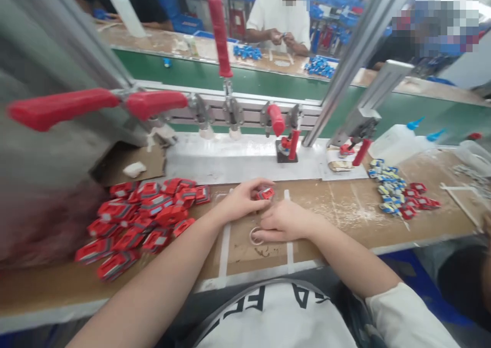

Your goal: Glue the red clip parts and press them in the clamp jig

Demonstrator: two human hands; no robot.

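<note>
My left hand (247, 197) is closed around a small red plastic part (264, 193) with a dark edge, just above the middle of the workbench. Close beside it, my right hand (284, 220) has its fingers curled low over the bench. A small white ring (256, 235) lies at its fingertips; a finger seems to touch or pinch it. A heap of similar red and grey parts (153, 212) covers the bench to the left of my hands. White tape strips (225, 251) run along the bench on both sides of my hands.
Red-handled toggle clamps (220, 36) stand on a metal rail ahead, one holding a red part on a black block (287, 154). White bottles with blue tips (395, 141) and a pile of blue-yellow and red pieces (391, 187) are at right. A person (282, 18) works across the green belt (192, 72).
</note>
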